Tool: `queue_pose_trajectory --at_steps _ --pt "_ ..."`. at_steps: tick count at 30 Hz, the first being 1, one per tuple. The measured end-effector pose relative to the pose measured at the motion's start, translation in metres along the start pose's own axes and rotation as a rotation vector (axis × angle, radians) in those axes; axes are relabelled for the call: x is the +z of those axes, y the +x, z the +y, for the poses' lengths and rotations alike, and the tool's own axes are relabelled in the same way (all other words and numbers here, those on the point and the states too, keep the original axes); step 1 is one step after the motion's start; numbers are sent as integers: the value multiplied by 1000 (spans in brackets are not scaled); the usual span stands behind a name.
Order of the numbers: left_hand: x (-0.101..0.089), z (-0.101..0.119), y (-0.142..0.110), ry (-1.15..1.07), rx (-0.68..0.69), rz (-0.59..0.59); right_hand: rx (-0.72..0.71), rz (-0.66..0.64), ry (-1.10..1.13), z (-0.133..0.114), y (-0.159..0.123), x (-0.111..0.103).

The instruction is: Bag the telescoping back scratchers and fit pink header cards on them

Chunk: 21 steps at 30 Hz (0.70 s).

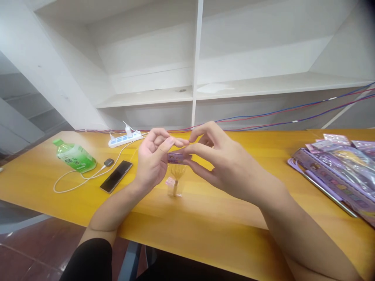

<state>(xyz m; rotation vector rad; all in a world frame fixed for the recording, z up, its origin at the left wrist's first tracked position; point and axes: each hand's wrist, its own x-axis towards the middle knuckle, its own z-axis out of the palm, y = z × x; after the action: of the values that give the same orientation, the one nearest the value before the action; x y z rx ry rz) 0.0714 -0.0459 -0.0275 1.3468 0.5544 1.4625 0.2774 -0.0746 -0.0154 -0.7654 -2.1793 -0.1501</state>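
A clear plastic packet (176, 182) with a purple header card (175, 158) hangs upright between my hands above the table. Inside shows a yellowish fan-shaped thing with a narrow stem, too blurred to name; a small pink piece is at its lower left. My left hand (156, 158) is closed at the card's left side, thumb and forefinger together over its top. From the right, my right hand (218, 156) pinches the card's right end between thumb and fingers. The fingers partly cover the card's upper edge.
On the wooden table (211, 230) are a green-capped bottle (74, 155) lying tilted, a phone (116, 176), a white cable with a dark plug end (108, 162), and a power strip (125, 139). Purple packaged goods (336, 168) are piled at right. White shelving (195, 50) stands behind.
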Motion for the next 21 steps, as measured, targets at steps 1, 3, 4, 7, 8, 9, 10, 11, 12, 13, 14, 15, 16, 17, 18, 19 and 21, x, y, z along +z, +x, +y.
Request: queue_pose_trajectory --at_steps 1,3,4,7,8,9,10,11,12,13,14,15,16,17,18,19,21 --pt "0 0 0 -1 4 3 -6 -4 7 0 0 1" --pt "1 0 0 0 11 10 -23 -8 20 1 0 2" --pt "1 1 0 0 13 12 -28 -9 24 1 0 2" --pt "2 1 0 -5 15 9 -33 -9 25 1 -1 2" --pt "2 2 -1 -8 18 5 -37 -6 23 1 -1 2" --pt "3 2 -1 -10 23 1 -43 -2 20 0 -1 2" --pt "3 2 -2 -10 26 -3 -49 2 16 0 0 2" --pt "3 2 -3 -9 27 -7 -54 12 12 0 0 3" --pt "4 2 -4 -9 27 -9 -60 33 7 0 1 3" --pt "4 2 -4 -7 22 -10 -69 63 8 1 1 5" --pt "4 2 -5 -5 14 -11 -77 96 20 1 2 6" --pt "4 2 -4 -4 4 -12 -77 126 43 2 2 7" --pt "3 1 -4 -8 -6 -16 -64 144 74 3 3 7" --pt "2 0 -2 -18 -21 -27 -38 147 104 3 3 8" --pt "1 -2 -1 -30 -42 -49 -7 140 122 5 3 7" --pt "-1 -4 2 -44 -67 -82 17 135 120 6 3 6" --pt "-6 -9 7 -45 -137 -192 17 165 65 10 4 3"
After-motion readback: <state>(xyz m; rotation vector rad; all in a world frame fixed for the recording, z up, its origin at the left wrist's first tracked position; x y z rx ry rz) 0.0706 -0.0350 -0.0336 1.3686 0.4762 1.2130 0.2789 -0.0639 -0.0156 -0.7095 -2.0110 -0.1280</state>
